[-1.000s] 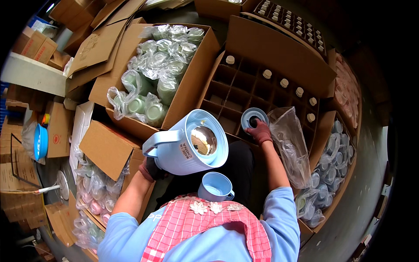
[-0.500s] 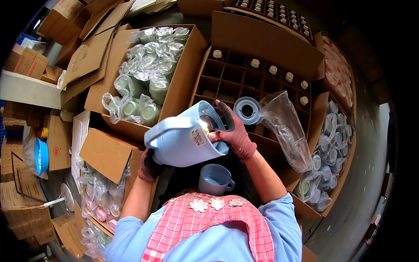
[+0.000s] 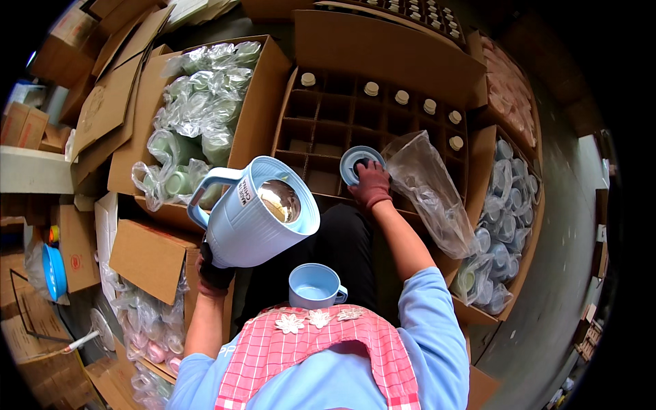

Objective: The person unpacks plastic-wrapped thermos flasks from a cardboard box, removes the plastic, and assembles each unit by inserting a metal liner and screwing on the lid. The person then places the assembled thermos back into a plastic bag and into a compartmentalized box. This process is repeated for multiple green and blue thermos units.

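Cartons (image 3: pixel 273 82) crowd the floor (image 3: pixel 523 311). Left hand (image 3: pixel 216 272) grips the tilted light-blue thermos jug (image 3: pixel 249 229) by its base, near the lap (image 3: pixel 344 236); one-handed slip could drop it. Right hand (image 3: pixel 373 183) fingers on blue ring collar (image 3: pixel 347 166), grip unclear; fumbling could lose it into divided carton (image 3: pixel 383 51).

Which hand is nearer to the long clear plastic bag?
Right. The gloved right hand is just left of the bag, on the round blue plastic lid; the gloved left hand is farther left, at the base of the light-blue plastic jug.
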`<state>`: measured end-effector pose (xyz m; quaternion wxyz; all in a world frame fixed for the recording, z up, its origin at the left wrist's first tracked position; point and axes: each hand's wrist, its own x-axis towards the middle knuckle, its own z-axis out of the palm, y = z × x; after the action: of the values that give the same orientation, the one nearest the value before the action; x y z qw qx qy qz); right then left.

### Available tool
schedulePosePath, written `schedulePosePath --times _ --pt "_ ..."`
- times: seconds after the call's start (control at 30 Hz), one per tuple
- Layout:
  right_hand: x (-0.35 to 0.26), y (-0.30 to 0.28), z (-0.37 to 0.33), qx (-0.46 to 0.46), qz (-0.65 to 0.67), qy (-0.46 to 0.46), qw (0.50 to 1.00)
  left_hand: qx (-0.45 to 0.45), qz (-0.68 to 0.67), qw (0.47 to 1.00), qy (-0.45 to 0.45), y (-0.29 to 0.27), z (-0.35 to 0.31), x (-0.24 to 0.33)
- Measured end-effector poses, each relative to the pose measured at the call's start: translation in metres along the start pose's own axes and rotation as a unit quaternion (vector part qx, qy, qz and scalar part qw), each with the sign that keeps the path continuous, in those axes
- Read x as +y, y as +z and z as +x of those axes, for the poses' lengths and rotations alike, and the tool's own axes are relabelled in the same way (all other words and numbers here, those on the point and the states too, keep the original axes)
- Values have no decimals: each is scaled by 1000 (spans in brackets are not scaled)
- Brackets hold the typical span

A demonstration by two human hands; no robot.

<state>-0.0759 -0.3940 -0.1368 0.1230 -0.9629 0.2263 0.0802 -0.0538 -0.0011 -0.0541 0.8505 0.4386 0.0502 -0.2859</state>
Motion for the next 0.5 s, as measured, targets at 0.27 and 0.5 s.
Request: schedulePosePath --times 0.27,0.5 --pt "26 33 16 16 -73 -35 997 -39 -66 997 -11 0 6 0" --pt "-23 -92 -40 69 644 -148 747 -67 27 996 52 -2 9 -5"
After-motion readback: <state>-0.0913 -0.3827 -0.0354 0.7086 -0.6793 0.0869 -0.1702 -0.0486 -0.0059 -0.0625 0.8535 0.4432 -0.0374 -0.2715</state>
